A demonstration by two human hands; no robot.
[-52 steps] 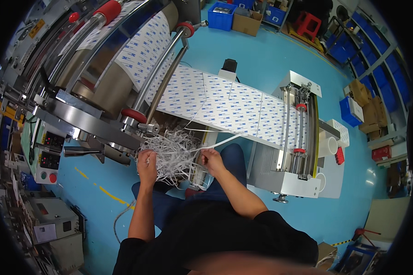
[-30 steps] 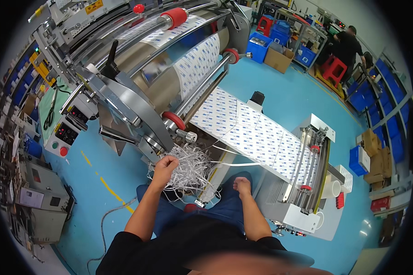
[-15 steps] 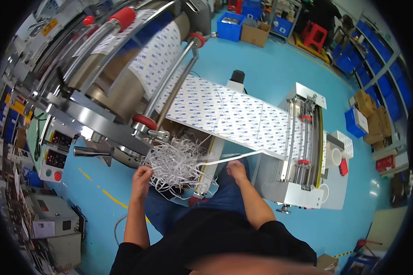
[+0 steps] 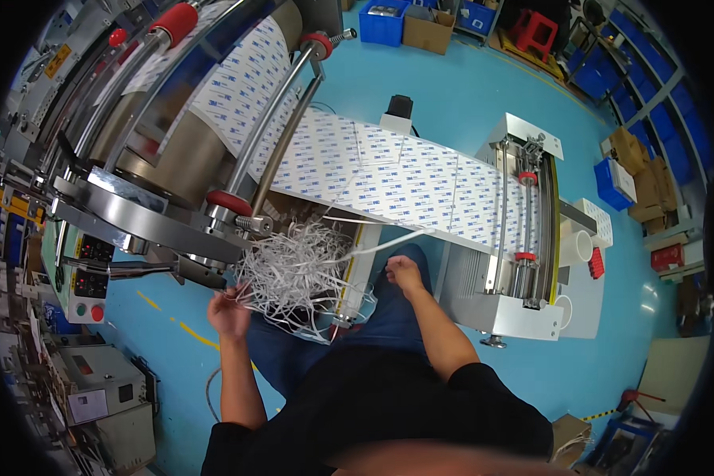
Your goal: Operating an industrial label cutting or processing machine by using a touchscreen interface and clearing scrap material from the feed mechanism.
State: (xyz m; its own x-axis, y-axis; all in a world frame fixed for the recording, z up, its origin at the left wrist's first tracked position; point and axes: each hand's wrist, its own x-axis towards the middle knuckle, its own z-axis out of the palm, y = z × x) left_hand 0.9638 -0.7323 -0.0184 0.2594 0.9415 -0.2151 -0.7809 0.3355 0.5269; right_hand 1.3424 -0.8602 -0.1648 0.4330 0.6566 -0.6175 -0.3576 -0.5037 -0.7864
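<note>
My left hand (image 4: 228, 313) is at the left edge of a tangled heap of thin white strips (image 4: 297, 274), its fingers curled in. Whether a strip is between them is too small to tell. My right hand (image 4: 405, 274) hovers over my right thigh, right of the heap, with fingers curled closed; what they may hold is hidden. One white strip (image 4: 397, 240) stretches from the heap up to the near edge of a wide white printed sheet (image 4: 373, 174). This sheet runs from the large roller machine (image 4: 174, 198) on the left to a smaller roller unit (image 4: 523, 238) on the right.
A metal handle (image 4: 143, 270) juts out above my left hand. A control box (image 4: 87, 274) with buttons stands at the left. White paper rolls (image 4: 575, 247) lie beyond the right unit. Blue bins (image 4: 382, 22) and cardboard boxes (image 4: 428, 32) stand on the blue floor at the back.
My left hand has shifted slightly left and down along the heap. My right hand has risen slightly. The white strip now meets the sheet farther left. The view has shifted a little.
</note>
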